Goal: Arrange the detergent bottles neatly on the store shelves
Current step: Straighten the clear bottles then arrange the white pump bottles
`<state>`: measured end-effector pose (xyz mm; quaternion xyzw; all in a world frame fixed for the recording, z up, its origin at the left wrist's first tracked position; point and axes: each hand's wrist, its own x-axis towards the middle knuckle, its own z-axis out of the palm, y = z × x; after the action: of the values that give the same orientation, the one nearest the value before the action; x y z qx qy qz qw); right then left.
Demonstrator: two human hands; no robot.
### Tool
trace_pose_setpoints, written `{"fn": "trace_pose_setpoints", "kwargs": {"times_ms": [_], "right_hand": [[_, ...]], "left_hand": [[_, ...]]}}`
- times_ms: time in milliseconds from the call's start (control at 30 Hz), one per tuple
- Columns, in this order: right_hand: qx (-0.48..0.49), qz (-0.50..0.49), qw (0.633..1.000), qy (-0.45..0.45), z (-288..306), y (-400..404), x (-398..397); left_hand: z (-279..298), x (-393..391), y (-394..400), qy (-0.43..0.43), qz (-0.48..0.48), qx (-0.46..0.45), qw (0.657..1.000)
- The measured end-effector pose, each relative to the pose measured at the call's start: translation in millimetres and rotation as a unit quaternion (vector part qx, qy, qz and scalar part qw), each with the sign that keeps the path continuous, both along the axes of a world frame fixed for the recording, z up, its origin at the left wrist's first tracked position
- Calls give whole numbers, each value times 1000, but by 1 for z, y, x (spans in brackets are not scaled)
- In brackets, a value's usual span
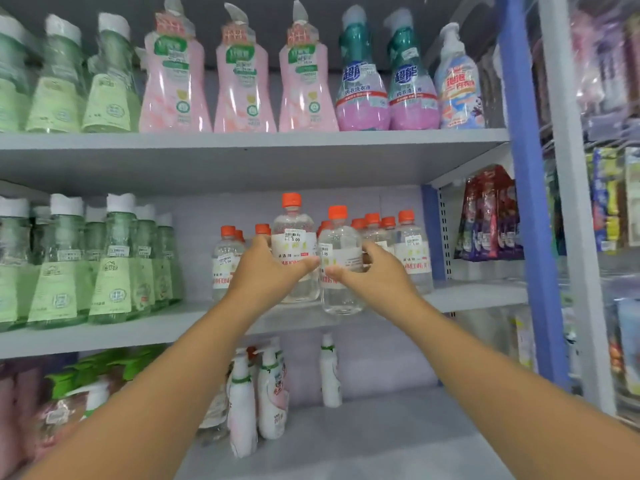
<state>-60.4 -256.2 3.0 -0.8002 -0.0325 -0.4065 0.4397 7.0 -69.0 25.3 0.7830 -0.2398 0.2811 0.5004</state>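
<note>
1. Left hand [268, 268]: wrapped round a clear orange-capped detergent bottle [294, 251], thumb across the label front, fingers behind. Bottle raised slightly above the middle shelf [478, 294], probably lifted for repositioning.
2. Right hand [374, 271]: gripping a second clear orange-capped bottle [341, 261] the same way, thumb in front. Bottle base at the shelf's front edge, touching or just beside the first.
3. Held side by side, likely for setting down together in front of the rear orange-capped row [388, 233].
4. Green bottles [114, 265] grouped at left of the same shelf; gap between groups.
5. Legible writing: price sticker "5.00" on the left-hand bottle; red lettering lower on the labels, unreadable.
6. Upper shelf: teal-necked bottles [362, 84] marked "超能" and "内衣洗衣液"; pink bottles [242, 81], text too blurred to read.
</note>
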Motion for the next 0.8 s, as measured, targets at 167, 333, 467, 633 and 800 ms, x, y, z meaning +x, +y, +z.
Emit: {"fn": "trace_pose_setpoints", "kwargs": {"times_ms": [167,333,467,633,800], "right_hand": [[-91,-86,992,3,9,0,11],[-155,-106,982,24,15,-2,23],[-236,-184,954,30,12,-3,34],[-349,-253,902,23,23,-8,40],[-401,-263,877,33,46,-23,44]], "left_hand": [[1,27,2,17,19,95,995],[-7,42,-1,52,20,102,993],[-6,50,-3,64,23,134,989],[6,59,-10,87,-20,200,976],[12,65,-19,111,8,248,962]]}}
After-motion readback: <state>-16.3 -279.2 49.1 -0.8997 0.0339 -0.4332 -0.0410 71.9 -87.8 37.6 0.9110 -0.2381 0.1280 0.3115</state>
